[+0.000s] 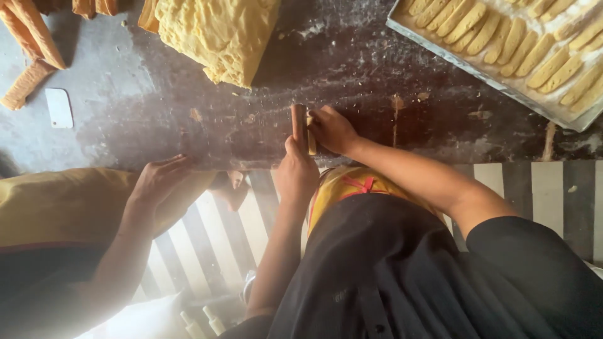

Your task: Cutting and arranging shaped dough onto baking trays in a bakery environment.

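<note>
Dark, flour-dusted bench fills the upper half of the view, its front edge running across the middle, with a black-and-white striped floor below it. Both of the person's forearms reach up toward twelve o'clock and meet at the bench edge. The left hand grips a flat wooden block standing on edge, fingers clenched around its lower end. The right hand comes in from four o'clock, fingers curled on a small yellow dough piece pressed against the block's right face. At twelve o'clock lies a large rumpled dough slab; at two o'clock a metal tray holds rows of shaped dough fingers. At nine o'clock another person's hand rests on the bench edge.
</note>
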